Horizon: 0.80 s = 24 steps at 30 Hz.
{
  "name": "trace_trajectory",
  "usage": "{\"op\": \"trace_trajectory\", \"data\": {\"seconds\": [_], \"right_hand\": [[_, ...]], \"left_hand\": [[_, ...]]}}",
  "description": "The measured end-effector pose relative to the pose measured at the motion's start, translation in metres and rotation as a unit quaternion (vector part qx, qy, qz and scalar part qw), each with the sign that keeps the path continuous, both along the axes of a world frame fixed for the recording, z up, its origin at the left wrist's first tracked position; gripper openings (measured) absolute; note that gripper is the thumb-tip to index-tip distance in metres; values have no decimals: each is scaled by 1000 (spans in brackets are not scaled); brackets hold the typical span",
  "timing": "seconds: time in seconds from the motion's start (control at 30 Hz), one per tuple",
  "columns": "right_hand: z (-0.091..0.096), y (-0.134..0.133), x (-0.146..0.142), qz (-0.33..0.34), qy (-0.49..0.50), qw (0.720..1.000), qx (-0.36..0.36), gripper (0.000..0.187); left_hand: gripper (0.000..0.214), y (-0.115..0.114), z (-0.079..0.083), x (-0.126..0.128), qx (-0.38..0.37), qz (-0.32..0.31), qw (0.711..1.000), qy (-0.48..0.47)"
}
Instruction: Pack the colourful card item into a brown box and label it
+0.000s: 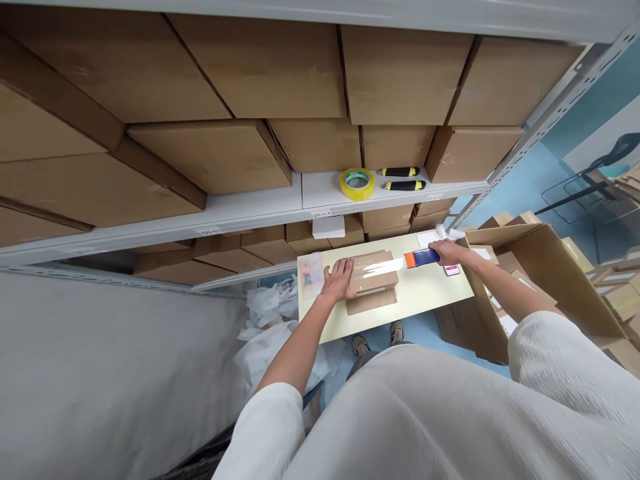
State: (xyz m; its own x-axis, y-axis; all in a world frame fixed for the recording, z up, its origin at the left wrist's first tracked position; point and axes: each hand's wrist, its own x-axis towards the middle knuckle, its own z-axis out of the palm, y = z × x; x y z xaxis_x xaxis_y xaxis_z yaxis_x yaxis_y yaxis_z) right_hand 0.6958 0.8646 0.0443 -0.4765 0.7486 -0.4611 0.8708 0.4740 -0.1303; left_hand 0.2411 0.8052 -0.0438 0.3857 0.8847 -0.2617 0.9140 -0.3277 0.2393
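White sleeves of the person's top are seen nearest the lens, with both forearms extended over a cream tabletop (430,297).

Left hand (340,279): laid flat with fingers spread on the left part of a small cardboard box (373,279); nothing is gripped, the box is only pressed down.
Right hand (445,252): closed round the blue-and-orange tape dispenser (423,258), to the right of the box.
A strip of clear tape (384,267) is stretched from the dispenser across the box top.

Box position: middle of the tabletop, resting on a flat cardboard piece (371,303). A clear plastic packet (311,273) is noted just beside the left hand.

Handling, judged: the box appears light and fairly stiff, likely to slide on the smooth top unless held from above; its side walls are judged the best places to take hold. The tape is thin, sticky and easily creased.

Surroundings: a yellow tape roll (357,183) and two utility knives (399,179) are recorded on the shelf (260,203); a large open carton (545,267) is recorded at the right.
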Motion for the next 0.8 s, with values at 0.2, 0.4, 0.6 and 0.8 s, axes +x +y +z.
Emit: {"op": "trace_trajectory", "data": {"seconds": [0.2,0.4,0.6,0.8], "right_hand": [[-5,9,11,15,-24,1000,3,39],[-27,23,-3,32,-75,997,1,43],[-43,32,-28,57,-117,991,11,46],[-49,38,-64,84,-141,986,23,47]], "left_hand": [[134,0,4,2,-10,3,1000,2],[135,-1,5,6,-11,4,1000,10],[137,-2,5,8,-10,5,1000,7],[137,-3,7,11,-6,0,1000,7]]}}
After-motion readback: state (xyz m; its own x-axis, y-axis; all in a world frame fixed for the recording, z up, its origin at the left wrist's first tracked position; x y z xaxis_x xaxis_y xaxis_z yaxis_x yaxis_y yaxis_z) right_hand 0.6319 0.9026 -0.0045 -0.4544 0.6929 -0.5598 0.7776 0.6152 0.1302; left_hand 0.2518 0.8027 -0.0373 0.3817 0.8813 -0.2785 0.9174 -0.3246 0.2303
